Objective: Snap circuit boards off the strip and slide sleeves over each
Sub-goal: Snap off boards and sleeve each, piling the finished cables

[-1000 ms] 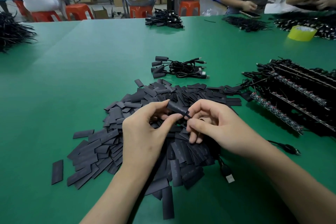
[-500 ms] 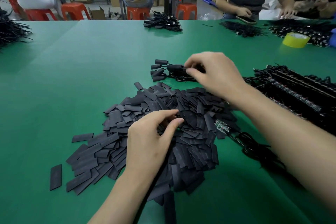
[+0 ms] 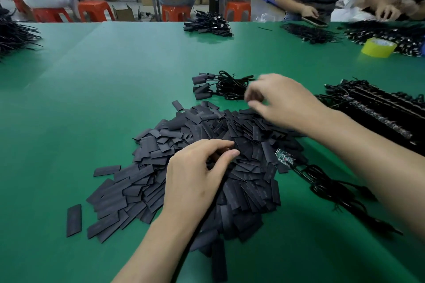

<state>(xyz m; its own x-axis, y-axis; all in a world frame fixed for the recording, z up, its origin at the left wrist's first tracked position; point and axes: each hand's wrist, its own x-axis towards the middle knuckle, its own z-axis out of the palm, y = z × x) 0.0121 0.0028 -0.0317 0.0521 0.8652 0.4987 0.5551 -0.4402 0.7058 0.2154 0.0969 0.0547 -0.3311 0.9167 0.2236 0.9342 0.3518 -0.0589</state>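
A big heap of flat black sleeves [image 3: 161, 167] lies on the green table [image 3: 103, 87]. My left hand [image 3: 195, 172] rests on top of the heap, thumb and forefinger pinched on one sleeve that still lies in it. A bare green circuit board [image 3: 284, 157] with its black cable sits at the heap's right edge. My right hand [image 3: 282, 101] is blurred, hovering over the heap's far right with fingers apart and nothing in them. Just beyond it lie sleeved cables [image 3: 220, 87]. Strips of boards with cables [image 3: 379, 112] fill the right side.
A yellow tape roll [image 3: 378, 47] stands at the far right. A cable bundle [image 3: 208, 26] lies at the far edge, and black wires [image 3: 13, 34] at far left. People work across the table, one holding a phone [image 3: 314, 21]. One loose sleeve [image 3: 74, 220] lies front left.
My right hand carried the sleeved cable to the small group beyond the heap, let it go, and is drawing back. My left hand dropped onto the heap and stays there.
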